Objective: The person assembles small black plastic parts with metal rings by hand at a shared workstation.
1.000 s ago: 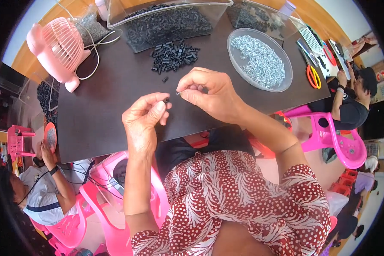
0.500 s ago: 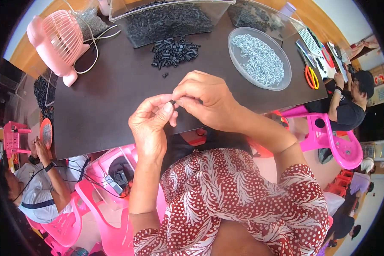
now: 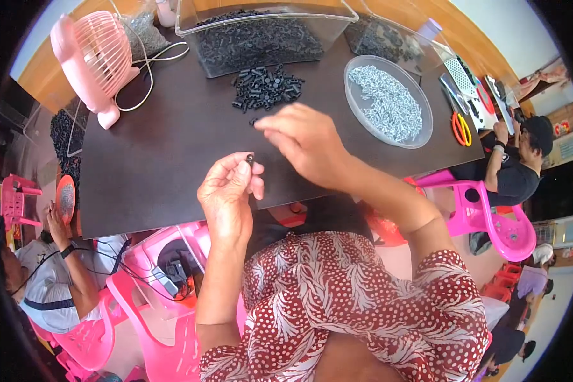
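Note:
Between the thumb and forefinger of my left hand (image 3: 226, 191) a small black cylindrical part (image 3: 249, 160) is pinched, its upper end showing a slight shine. My right hand (image 3: 309, 143) is over the table, apart from the left, its thumb and forefinger a little spread and nothing seen between them. Its fingertips are close beside a single loose black piece (image 3: 253, 122) on the tabletop; whether they touch it I cannot tell. Beyond lies a heap of short black cylindrical parts (image 3: 267, 89). A round clear tray (image 3: 356, 113) of small silvery metal pieces (image 3: 391, 105) stands at the right.
A clear bin (image 3: 267, 51) of black parts stands behind the heap. At the back left is a pink fan (image 3: 92, 63) with a white cord. Orange-handled scissors (image 3: 459, 130) lie by the right edge. Other people sit at left and right on pink chairs (image 3: 509, 235).
My right hand has left my left hand and moved away toward the loose black piece. The left hand still holds its part, now more exposed. The whole view has shifted slightly.

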Demonstrator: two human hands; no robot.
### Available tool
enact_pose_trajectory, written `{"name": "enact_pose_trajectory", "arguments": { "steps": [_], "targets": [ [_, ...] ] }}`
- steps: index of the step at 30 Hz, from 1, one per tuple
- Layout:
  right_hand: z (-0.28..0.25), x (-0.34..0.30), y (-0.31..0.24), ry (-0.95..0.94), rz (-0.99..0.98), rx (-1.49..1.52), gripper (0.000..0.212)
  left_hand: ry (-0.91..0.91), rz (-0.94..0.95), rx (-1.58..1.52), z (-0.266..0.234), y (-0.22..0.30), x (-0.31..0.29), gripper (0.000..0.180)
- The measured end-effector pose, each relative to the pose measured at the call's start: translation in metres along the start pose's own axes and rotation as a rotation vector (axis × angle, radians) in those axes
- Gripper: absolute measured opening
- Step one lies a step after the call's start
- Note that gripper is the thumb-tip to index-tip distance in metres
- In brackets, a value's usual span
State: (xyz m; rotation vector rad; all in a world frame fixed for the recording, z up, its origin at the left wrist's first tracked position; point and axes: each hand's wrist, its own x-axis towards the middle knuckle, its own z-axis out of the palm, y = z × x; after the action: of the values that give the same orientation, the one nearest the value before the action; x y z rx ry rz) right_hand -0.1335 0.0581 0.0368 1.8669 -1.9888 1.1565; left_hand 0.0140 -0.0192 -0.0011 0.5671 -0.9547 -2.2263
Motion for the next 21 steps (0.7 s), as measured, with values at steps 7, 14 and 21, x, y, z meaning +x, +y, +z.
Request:
{"name": "enact_pose_trajectory", "arguments": {
  "steps": [7,14,21],
  "targets": [
    [0.034,0.019,0.033,-0.222,-0.262,-0.416,0.023,-0.003,-0.042,-0.072,0.0,0.003,-0.001,0.018],
    [0.034,0.016,0.037,-0.256,-0.223,-0.398,0.017,-0.051,-0.053,-0.056,-0.006,0.004,-0.002,0.018],
    [0.006,0.002,0.014,-0.255,0.406,0.385,0.018,0.001,-0.05,-0.057,-0.003,0.001,-0.003,0.016]
  ]
}}
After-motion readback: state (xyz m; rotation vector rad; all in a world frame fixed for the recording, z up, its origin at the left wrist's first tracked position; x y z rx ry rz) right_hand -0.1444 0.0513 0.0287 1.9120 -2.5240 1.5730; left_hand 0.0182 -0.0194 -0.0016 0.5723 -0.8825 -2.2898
